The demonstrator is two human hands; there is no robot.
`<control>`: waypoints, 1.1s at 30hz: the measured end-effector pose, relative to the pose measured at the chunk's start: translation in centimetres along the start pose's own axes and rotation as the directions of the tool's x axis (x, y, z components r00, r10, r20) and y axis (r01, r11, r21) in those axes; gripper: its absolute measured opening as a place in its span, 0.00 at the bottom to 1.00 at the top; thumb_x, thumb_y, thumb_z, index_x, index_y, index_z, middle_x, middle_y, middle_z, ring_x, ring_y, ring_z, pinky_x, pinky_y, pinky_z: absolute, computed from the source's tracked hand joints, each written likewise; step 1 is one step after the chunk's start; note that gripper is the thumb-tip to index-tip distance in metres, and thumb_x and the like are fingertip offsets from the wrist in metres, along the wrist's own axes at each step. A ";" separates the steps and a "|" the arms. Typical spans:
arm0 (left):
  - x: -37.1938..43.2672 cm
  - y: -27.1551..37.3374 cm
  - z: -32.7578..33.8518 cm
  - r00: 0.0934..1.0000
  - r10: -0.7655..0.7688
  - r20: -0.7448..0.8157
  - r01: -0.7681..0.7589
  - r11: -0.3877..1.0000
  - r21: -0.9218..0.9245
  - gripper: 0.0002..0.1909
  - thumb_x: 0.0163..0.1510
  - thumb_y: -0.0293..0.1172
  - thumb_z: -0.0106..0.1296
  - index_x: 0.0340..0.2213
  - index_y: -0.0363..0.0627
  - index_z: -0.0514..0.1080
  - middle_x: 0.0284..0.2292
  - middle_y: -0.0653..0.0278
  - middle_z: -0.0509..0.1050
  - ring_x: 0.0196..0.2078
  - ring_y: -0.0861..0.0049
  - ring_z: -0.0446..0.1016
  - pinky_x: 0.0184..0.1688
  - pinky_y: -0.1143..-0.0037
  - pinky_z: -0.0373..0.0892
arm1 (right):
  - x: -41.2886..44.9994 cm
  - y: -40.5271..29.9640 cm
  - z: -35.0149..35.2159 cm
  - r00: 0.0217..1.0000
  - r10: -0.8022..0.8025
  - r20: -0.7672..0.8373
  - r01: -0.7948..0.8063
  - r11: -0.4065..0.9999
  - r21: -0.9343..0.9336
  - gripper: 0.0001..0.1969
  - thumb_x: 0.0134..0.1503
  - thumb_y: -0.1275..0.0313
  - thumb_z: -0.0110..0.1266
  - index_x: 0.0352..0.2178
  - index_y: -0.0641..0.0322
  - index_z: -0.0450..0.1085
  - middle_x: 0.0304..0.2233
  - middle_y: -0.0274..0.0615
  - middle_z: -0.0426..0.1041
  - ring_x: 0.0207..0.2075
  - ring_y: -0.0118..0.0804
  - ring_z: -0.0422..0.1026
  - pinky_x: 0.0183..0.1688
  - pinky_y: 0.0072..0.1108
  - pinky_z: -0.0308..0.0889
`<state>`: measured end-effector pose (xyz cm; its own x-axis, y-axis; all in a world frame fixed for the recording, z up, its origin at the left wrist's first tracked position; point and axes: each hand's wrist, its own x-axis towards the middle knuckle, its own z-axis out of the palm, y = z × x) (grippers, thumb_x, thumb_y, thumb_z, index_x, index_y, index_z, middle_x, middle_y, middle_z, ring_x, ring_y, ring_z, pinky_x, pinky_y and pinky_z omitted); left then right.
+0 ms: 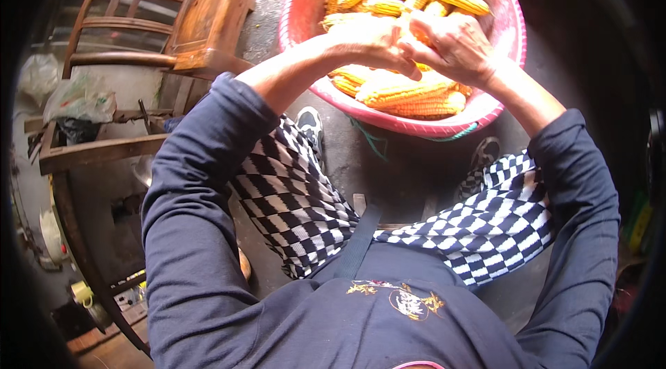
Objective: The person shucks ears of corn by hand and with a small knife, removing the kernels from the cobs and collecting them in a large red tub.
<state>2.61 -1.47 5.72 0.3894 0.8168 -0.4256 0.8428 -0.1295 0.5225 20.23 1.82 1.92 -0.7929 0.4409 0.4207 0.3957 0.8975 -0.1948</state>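
Observation:
A round pink basket (338,103) with a braided rim stands on the floor before me, holding many yellow ears of corn (411,90). Both my hands meet above the corn, near the middle of the basket. My left hand (382,44) reaches in from the left, overexposed by bright light, its fingers against the other hand. My right hand (458,46) is bent, with its fingers curled around something that touches the left hand. Bits of yellow show between the hands, but glare hides whether this is a held ear or corn lying beneath.
A wooden chair (208,15) lies or stands at upper left. Below it, a wooden frame (104,153) bears plastic bags (83,101). Teal cord (374,142) hangs from the basket's rim. My shoes (310,127) are on the dark floor near the basket.

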 end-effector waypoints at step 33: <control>1.2 -6.4 -2.8 0.935 -0.097 -0.341 0.003 0.964 -0.265 0.25 0.42 0.50 0.50 0.35 0.40 0.71 0.32 0.54 0.74 0.36 0.69 0.72 0.40 0.73 0.65 | -0.3 5.2 -1.1 0.730 0.460 0.506 -0.599 0.787 0.148 0.12 0.49 0.70 0.45 0.34 0.61 0.71 0.31 0.51 0.72 0.34 0.47 0.71 0.39 0.31 0.65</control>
<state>-3.33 1.96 3.93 0.1560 0.9680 -0.1967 0.7155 0.0266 0.6981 23.04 6.34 1.80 -0.6306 0.7410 -0.2308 0.7177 0.4436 -0.5367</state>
